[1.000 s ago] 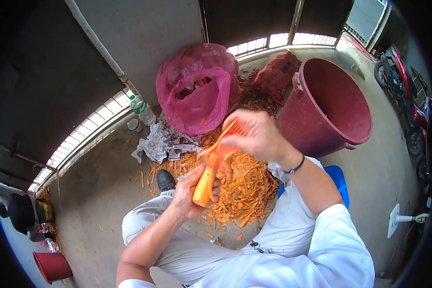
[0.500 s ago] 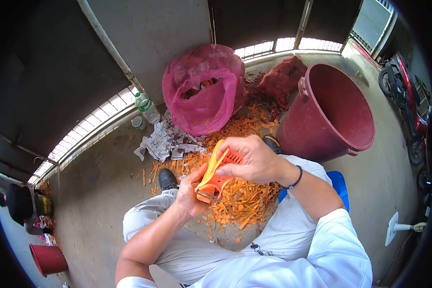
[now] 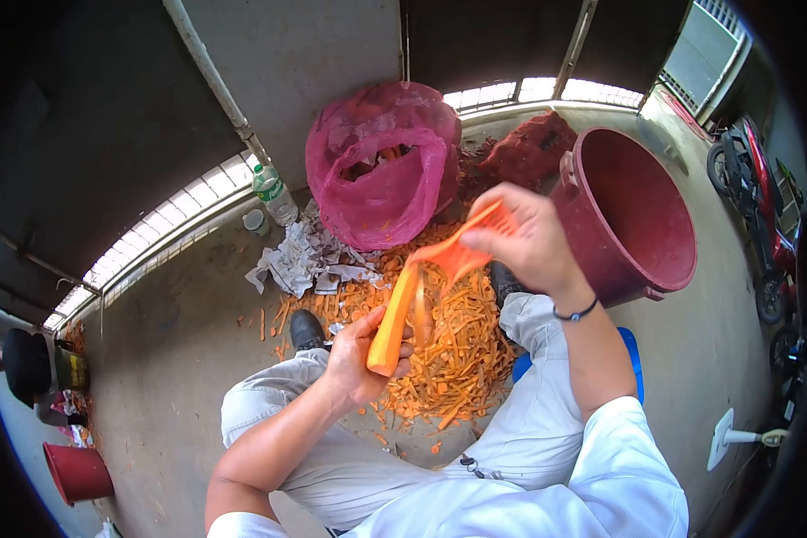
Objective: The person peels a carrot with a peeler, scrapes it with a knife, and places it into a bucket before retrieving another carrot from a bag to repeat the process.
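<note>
My left hand is wrapped round the lower part of an orange carrot, which points up and away. In my right hand is an orange peeler with a slotted handle; its head is at the carrot's far tip. A strip of peel hangs beside the carrot. Beneath both hands, a heap of carrot peelings covers the floor between my legs.
Beyond the heap stands a pink plastic bag, with a red mesh sack and a large red bin to its right. Crumpled paper and a plastic bottle lie left. A small red bucket is far left.
The peeler has moved up and away, from the carrot's near end to its far tip. My right hand has moved up and to the right, and more of the carrot shows.
</note>
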Motion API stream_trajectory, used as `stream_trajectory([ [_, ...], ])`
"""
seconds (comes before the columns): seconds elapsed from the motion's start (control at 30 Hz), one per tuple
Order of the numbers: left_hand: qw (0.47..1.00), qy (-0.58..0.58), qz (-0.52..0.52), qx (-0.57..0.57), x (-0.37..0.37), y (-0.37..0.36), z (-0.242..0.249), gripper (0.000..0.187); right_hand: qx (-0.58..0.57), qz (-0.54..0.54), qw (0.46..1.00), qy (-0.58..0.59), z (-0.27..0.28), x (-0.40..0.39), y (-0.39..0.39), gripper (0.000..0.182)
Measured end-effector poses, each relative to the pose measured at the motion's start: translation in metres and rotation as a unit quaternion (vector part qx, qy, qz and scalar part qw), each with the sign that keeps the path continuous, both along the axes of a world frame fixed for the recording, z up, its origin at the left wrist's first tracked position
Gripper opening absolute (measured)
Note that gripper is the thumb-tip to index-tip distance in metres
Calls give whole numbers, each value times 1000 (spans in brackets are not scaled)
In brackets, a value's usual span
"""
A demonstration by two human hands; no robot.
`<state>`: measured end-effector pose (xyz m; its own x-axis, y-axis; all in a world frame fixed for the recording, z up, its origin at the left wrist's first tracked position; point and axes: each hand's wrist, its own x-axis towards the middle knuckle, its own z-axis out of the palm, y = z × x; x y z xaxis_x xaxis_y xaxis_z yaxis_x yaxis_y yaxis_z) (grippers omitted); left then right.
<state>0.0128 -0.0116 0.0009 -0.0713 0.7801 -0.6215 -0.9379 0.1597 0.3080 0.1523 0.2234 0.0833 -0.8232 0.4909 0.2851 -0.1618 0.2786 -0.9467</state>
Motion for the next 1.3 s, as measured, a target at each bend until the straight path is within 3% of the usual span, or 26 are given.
stream_trajectory([
  [0.07,1000,11,-2,11,0,-1,-7,36,-60,99,992,-46,-1,-2,-29,18],
  [0.13,998,49,32,-25,5,5,5,35,-22,141,989,-45,-14,-7,-49,20],
  [0.33,999,51,20,5,8,-1,15,35,68,170,979,-90,-10,-8,-55,23],
  [0.57,996,85,24,2,9,0,13,31,30,155,983,-96,-11,-14,-46,22],
  [0.63,997,52,1,51,8,-6,3,31,-25,141,983,-118,-10,-13,-41,21],
  [0.67,995,17,-24,99,7,-8,-1,30,38,102,989,-96,-9,-14,-31,19],
  [0.73,997,47,-12,59,16,-5,19,29,-38,64,995,-61,-15,-13,-5,17],
  [0.8,995,66,-28,71,14,-8,15,35,-23,-2,1000,-11,-18,-11,17,16],
  [0.87,994,106,8,19,16,-5,14,36,122,-157,978,-63,-21,-6,35,16],
  [0.93,994,17,-32,100,8,-9,3,37,105,-155,982,-29,-11,-3,28,16],
  [0.97,994,16,-30,101,8,-9,-3,37,63,-99,993,-18,-8,-2,19,16],
  [1.03,999,36,-7,27,10,-3,2,31,-11,9,1000,-23,-3,-4,-7,18],
  [1.07,999,37,-8,26,9,-1,2,31,44,32,997,-52,-9,-5,-11,20],
  [1.13,999,44,-20,22,5,0,-3,33,32,28,998,-56,-9,-8,-18,22],
  [1.23,998,22,-6,61,2,-2,-6,37,-26,-106,986,126,-9,-12,2,17],
  [1.3,995,23,-20,92,-3,-4,-2,38,-75,-199,967,143,-1,4,28,15],
])
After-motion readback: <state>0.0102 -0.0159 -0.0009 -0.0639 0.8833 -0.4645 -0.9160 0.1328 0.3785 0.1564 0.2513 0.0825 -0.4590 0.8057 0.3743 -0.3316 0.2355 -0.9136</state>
